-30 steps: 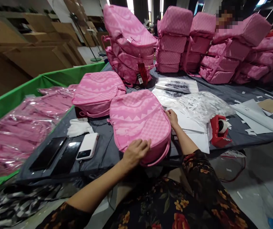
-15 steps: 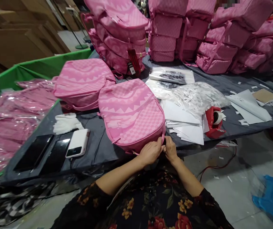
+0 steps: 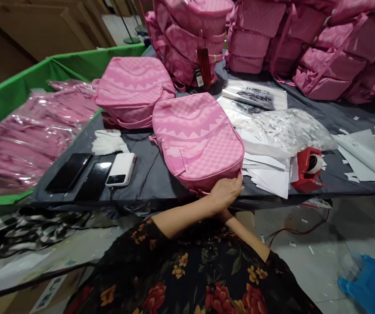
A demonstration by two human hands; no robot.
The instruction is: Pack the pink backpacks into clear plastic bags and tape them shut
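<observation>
A pink backpack [image 3: 200, 139] with a zigzag and checkered front lies flat at the table's near edge. My left hand [image 3: 225, 192] is closed at its near right corner, fingers bent around the bag's edge by the side. Beneath the left wrist, my right hand [image 3: 224, 215] is tucked under the bag's near side. Its fingers are hidden behind the left hand and arm. Behind to the left sits a second pink backpack [image 3: 135, 83], close to the first.
White paper sheets [image 3: 269, 179], a clear plastic bag [image 3: 295, 131] and a red tape dispenser [image 3: 308, 170] are to the right. Left are a white glove [image 3: 108, 142], a power bank [image 3: 121, 169], dark phones [image 3: 69, 172] and a green-walled bin [image 3: 76, 61] of wrapped bags. Stacked backpacks [image 3: 249, 39] stand behind.
My right hand has gone from beside the bag's corner to below and behind my left hand. The left hand stays at the corner. The whole view has shifted.
</observation>
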